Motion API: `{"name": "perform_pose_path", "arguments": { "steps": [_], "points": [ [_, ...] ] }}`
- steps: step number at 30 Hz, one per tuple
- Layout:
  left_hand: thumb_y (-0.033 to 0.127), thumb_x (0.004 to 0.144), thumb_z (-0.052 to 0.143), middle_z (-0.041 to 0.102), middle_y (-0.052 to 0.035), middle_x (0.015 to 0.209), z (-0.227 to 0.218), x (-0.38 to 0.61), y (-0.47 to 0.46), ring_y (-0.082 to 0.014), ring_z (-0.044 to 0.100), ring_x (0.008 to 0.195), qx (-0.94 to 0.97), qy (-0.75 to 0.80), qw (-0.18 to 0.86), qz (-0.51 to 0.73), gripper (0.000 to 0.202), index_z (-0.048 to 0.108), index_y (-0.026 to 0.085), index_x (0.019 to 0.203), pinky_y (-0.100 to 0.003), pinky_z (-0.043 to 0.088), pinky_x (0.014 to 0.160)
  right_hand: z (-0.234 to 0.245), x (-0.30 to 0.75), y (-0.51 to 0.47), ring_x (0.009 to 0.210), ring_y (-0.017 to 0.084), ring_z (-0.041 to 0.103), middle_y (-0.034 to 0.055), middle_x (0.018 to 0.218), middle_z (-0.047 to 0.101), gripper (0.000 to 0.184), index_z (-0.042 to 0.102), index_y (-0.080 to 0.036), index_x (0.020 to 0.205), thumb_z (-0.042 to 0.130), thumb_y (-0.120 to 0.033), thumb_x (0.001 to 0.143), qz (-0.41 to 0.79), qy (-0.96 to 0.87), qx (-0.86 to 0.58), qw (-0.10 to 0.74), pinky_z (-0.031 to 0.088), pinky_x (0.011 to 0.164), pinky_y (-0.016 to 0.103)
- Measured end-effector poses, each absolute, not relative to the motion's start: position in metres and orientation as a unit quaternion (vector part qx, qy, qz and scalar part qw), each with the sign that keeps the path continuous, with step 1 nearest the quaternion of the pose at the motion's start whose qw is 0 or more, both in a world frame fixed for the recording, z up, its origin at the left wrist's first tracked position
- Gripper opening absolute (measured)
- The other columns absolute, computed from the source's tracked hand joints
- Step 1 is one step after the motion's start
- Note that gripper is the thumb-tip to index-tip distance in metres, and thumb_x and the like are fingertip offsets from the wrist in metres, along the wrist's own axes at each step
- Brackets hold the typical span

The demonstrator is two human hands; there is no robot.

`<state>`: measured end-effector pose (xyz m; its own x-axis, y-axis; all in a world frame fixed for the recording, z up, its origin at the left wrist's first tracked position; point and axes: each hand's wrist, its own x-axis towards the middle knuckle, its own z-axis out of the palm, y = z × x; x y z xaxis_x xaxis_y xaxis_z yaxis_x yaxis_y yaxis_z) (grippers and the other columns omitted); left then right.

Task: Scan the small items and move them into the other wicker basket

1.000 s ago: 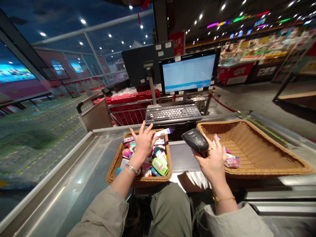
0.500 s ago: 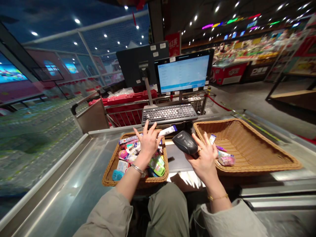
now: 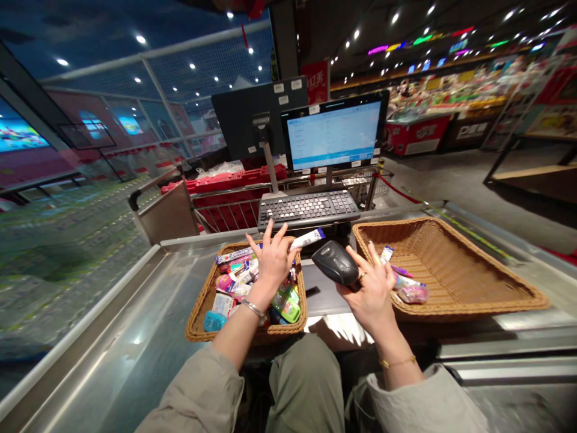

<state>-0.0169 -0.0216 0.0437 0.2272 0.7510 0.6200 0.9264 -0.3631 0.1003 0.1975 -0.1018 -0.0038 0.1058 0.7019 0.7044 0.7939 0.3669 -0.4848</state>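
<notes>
Checkout station seen from the head-worn camera, both forearms entering from below. The left hand (image 3: 273, 263) is raised over a wicker basket (image 3: 204, 294) crowded with small packaged goods, its fingers splayed. A white-and-blue tube (image 3: 310, 238) projects from behind the thumb side of this hand; it may be pinched there, but the contact is hidden and the grip cannot be confirmed. The tube's long axis runs up and to the right, toward a black handheld barcode scanner (image 3: 334, 263), which lies just below and right of its free end. The right hand (image 3: 372, 290) grasps the scanner against the palm, its nose pointing left at the tube. The left hand is the nearer to the tube. A second wicker basket (image 3: 469, 313) holds a pink packet (image 3: 412, 293) near its left edge. Both baskets stand on a stainless-steel bench (image 3: 112, 313), below a keyboard (image 3: 309, 207) and monitor (image 3: 334, 135).
</notes>
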Motion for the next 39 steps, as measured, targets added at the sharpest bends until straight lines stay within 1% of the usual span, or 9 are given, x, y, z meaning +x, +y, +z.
{"name": "perform_pose_path", "arguments": {
  "steps": [5, 9, 15, 19, 23, 27, 32, 35, 39],
  "points": [
    [0.032, 0.095, 0.066, 0.06, -0.0081, 0.15, 0.043, -0.017, -0.021, -0.0381, 0.034, 0.153, -0.77, -0.543, 0.144, -0.302, 0.015, 0.073, 0.027, 0.107, -0.085, -0.006, 0.114, -0.002, 0.197, -0.102, 0.153, 0.036, 0.034, 0.0088, 0.141, 0.066, 0.027, 0.073, -0.024, 0.109, 0.064, -0.034, 0.085, -0.038, -0.667, -0.564, 0.486, 0.019, 0.119, 0.069],
    [0.032, 0.095, 0.066, 0.061, -0.0082, 0.149, 0.043, -0.016, -0.02, -0.0379, 0.034, 0.153, -0.767, -0.545, 0.145, -0.306, 0.015, 0.073, 0.027, 0.107, -0.085, -0.006, 0.115, -0.002, 0.197, -0.102, 0.152, 0.037, 0.036, 0.0084, 0.138, 0.068, 0.027, 0.073, -0.023, 0.108, 0.062, -0.034, 0.086, -0.04, -0.668, -0.563, 0.485, 0.02, 0.119, 0.069],
    [0.034, 0.095, 0.067, 0.061, -0.0084, 0.149, 0.045, -0.011, -0.021, -0.0379, 0.035, 0.153, -0.769, -0.542, 0.144, -0.307, 0.014, 0.073, 0.027, 0.106, -0.085, -0.002, 0.115, -0.005, 0.201, -0.102, 0.151, 0.035, 0.036, 0.0086, 0.142, 0.065, 0.032, 0.07, -0.025, 0.115, 0.062, -0.035, 0.086, -0.042, -0.652, -0.574, 0.494, 0.022, 0.119, 0.069],
    [0.035, 0.095, 0.066, 0.06, -0.008, 0.149, 0.046, -0.004, -0.021, -0.0382, 0.035, 0.153, -0.775, -0.533, 0.146, -0.307, 0.014, 0.073, 0.027, 0.105, -0.085, -0.003, 0.115, -0.006, 0.208, -0.1, 0.15, 0.035, 0.038, 0.0097, 0.138, 0.067, 0.038, 0.067, -0.024, 0.121, 0.062, -0.038, 0.085, -0.048, -0.628, -0.582, 0.514, 0.024, 0.119, 0.068],
    [0.035, 0.097, 0.064, 0.059, -0.0073, 0.15, 0.046, 0.007, -0.019, -0.0376, 0.034, 0.154, -0.784, -0.52, 0.15, -0.303, 0.015, 0.073, 0.027, 0.107, -0.085, -0.003, 0.116, -0.003, 0.218, -0.1, 0.147, 0.035, 0.042, 0.0136, 0.134, 0.068, 0.043, 0.067, -0.023, 0.123, 0.061, -0.047, 0.087, -0.044, -0.587, -0.607, 0.534, 0.028, 0.118, 0.065],
    [0.034, 0.096, 0.065, 0.06, -0.0069, 0.15, 0.045, 0.022, -0.016, -0.037, 0.034, 0.154, -0.798, -0.502, 0.147, -0.298, 0.015, 0.072, 0.028, 0.108, -0.084, -0.002, 0.117, 0.0, 0.234, -0.101, 0.146, 0.035, 0.044, 0.0158, 0.131, 0.069, 0.045, 0.07, -0.02, 0.119, 0.063, -0.052, 0.087, -0.041, -0.538, -0.628, 0.561, 0.033, 0.117, 0.06],
    [0.033, 0.095, 0.067, 0.06, -0.008, 0.15, 0.044, 0.044, -0.014, -0.0374, 0.033, 0.154, -0.819, -0.473, 0.144, -0.29, 0.016, 0.072, 0.029, 0.109, -0.083, -0.003, 0.118, 0.0, 0.261, -0.102, 0.146, 0.036, 0.044, 0.0178, 0.134, 0.066, 0.049, 0.071, -0.018, 0.119, 0.07, -0.049, 0.082, -0.033, -0.476, -0.656, 0.585, 0.029, 0.12, 0.061],
    [0.033, 0.095, 0.066, 0.059, -0.0079, 0.151, 0.043, 0.059, -0.01, -0.0368, 0.033, 0.154, -0.833, -0.448, 0.15, -0.287, 0.016, 0.072, 0.028, 0.11, -0.083, -0.004, 0.118, -0.001, 0.278, -0.103, 0.144, 0.035, 0.045, 0.0193, 0.134, 0.065, 0.05, 0.071, -0.015, 0.115, 0.07, -0.049, 0.079, -0.037, -0.439, -0.673, 0.595, 0.031, 0.12, 0.06],
    [0.034, 0.098, 0.063, 0.058, -0.0055, 0.152, 0.042, 0.079, -0.006, -0.0346, 0.032, 0.155, -0.855, -0.407, 0.159, -0.278, 0.016, 0.071, 0.029, 0.111, -0.083, -0.005, 0.117, -0.001, 0.298, -0.105, 0.139, 0.037, 0.051, 0.0218, 0.132, 0.064, 0.052, 0.073, -0.012, 0.107, 0.072, -0.053, 0.075, -0.043, -0.369, -0.696, 0.614, 0.034, 0.12, 0.057]
  ]
}}
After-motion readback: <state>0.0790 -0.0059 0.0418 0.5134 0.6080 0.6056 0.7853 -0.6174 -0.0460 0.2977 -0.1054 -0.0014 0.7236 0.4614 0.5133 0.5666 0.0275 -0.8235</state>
